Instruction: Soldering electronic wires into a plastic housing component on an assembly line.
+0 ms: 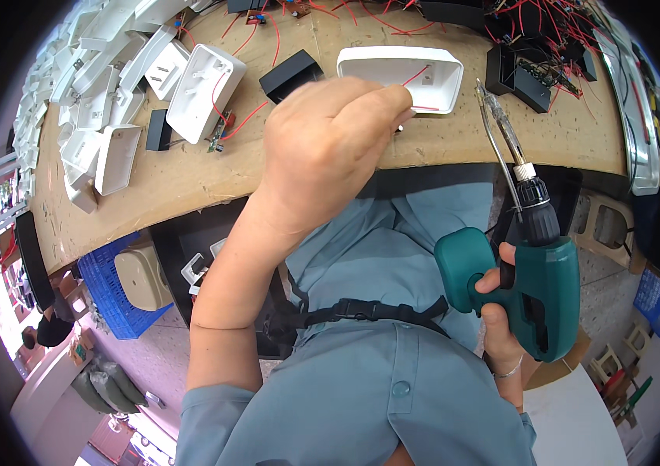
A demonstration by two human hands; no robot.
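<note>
My right hand is wrapped round the handle of a dark green soldering gun, fingers at its trigger. The gun's tip and thin metal feed tube point up past the table's near edge. My left hand is closed in a pinch in front of a white plastic housing. What its fingers hold is hidden, apart from a small pale bit at the fingertips. Inside the open housing a red wire runs from a metal contact toward my left hand. A black box lies just behind that hand.
Left on the cardboard-covered table lies another white housing, wired to a small circuit board. White casings are piled at the far left. Black boxes and tangled red wires crowd the far right, beside a metal tray.
</note>
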